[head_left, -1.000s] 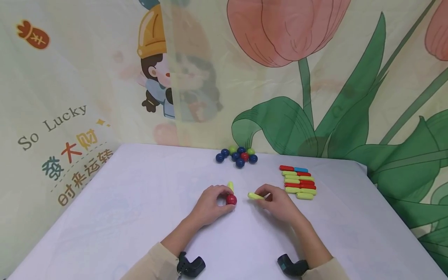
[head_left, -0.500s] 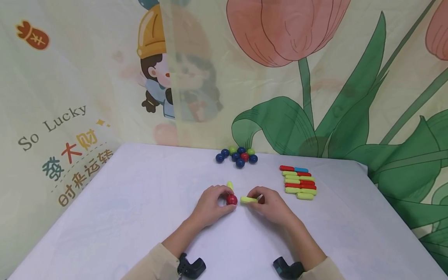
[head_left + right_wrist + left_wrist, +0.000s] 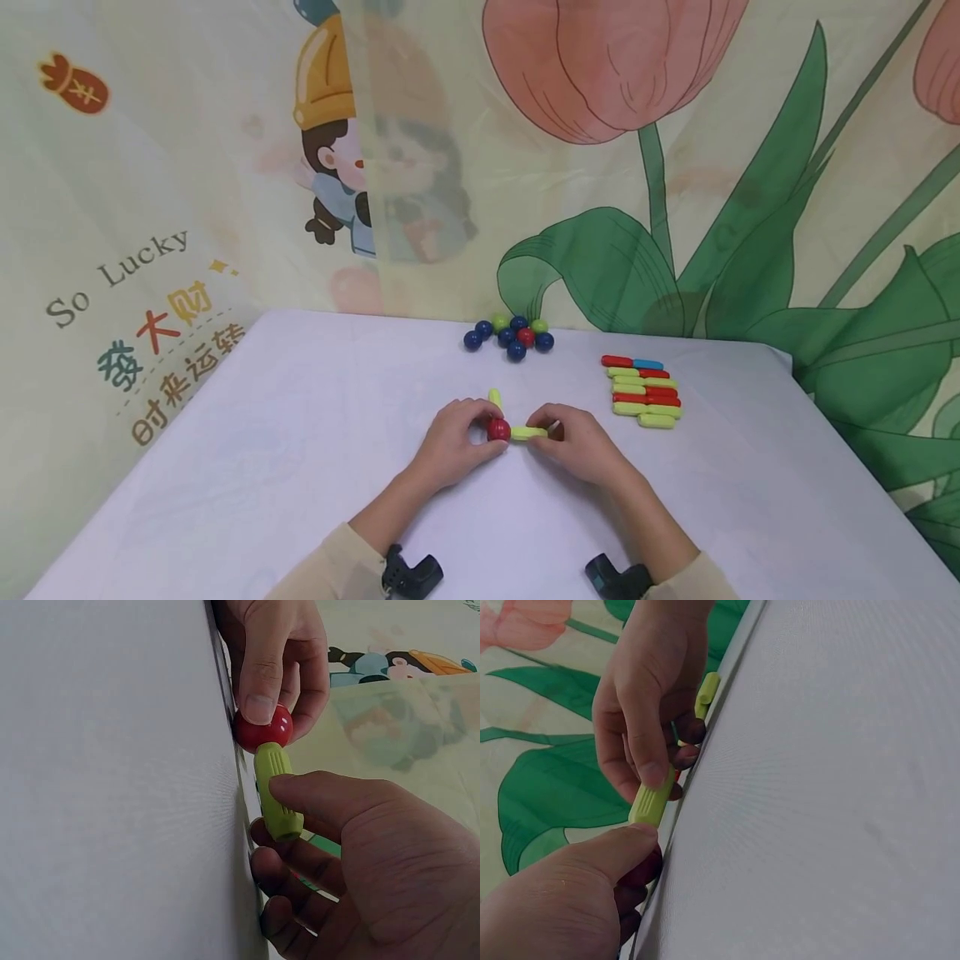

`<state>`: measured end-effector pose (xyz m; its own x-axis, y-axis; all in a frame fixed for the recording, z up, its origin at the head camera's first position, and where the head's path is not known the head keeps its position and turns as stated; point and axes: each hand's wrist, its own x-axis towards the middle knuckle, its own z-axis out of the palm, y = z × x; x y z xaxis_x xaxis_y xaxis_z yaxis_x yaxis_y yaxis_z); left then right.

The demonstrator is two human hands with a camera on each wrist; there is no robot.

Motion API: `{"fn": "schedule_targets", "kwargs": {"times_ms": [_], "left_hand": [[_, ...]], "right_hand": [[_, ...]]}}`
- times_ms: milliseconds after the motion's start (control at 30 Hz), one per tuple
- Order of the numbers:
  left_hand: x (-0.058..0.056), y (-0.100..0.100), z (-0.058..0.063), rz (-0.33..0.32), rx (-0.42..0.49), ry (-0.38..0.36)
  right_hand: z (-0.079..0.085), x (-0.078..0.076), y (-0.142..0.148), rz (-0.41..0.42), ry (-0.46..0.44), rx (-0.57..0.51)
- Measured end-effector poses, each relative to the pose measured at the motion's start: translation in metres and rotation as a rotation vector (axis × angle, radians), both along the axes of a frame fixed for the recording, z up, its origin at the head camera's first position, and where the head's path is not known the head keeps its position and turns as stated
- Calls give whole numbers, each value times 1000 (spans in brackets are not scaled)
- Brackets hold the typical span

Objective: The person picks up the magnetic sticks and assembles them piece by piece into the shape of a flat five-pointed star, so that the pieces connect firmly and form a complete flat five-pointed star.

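Between thumb and fingers, my left hand [image 3: 453, 442] grips a red ball [image 3: 498, 429] on the white table. A yellow-green rod [image 3: 494, 397] sticks out from the ball's far side, partly hidden by the left fingers. My right hand [image 3: 581, 442] pinches a second yellow-green rod [image 3: 528, 433] by its right part. That rod's left end meets the right side of the ball. In the right wrist view, the grooved rod [image 3: 276, 780] touches the red ball [image 3: 264, 729] end-on; whether it is seated in a hole cannot be seen.
A cluster of balls, mostly dark blue [image 3: 516, 351] with green and a red one, lies at the table's back edge. To the right, several red, yellow-green and blue rods [image 3: 645, 398] lie in a stack of rows. A printed cloth [image 3: 600, 167] hangs behind the table [image 3: 300, 400].
My right hand has moved left with its rod, turning it until its end meets the ball. The left hand has kept its grip on the ball, nearly still.
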<state>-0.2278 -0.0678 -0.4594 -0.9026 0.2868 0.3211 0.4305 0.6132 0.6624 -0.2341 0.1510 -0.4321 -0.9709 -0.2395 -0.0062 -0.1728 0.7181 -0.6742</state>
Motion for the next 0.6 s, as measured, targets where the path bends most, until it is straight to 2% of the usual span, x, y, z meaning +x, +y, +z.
{"fn": "schedule_targets", "kwargs": {"times_ms": [267, 600], "left_hand": [[1, -1, 2, 5, 18, -39], [1, -1, 3, 11, 27, -43]], "right_hand": [[1, 1, 4, -3, -11, -13], [3, 0, 9, -16, -25, -28]]}}
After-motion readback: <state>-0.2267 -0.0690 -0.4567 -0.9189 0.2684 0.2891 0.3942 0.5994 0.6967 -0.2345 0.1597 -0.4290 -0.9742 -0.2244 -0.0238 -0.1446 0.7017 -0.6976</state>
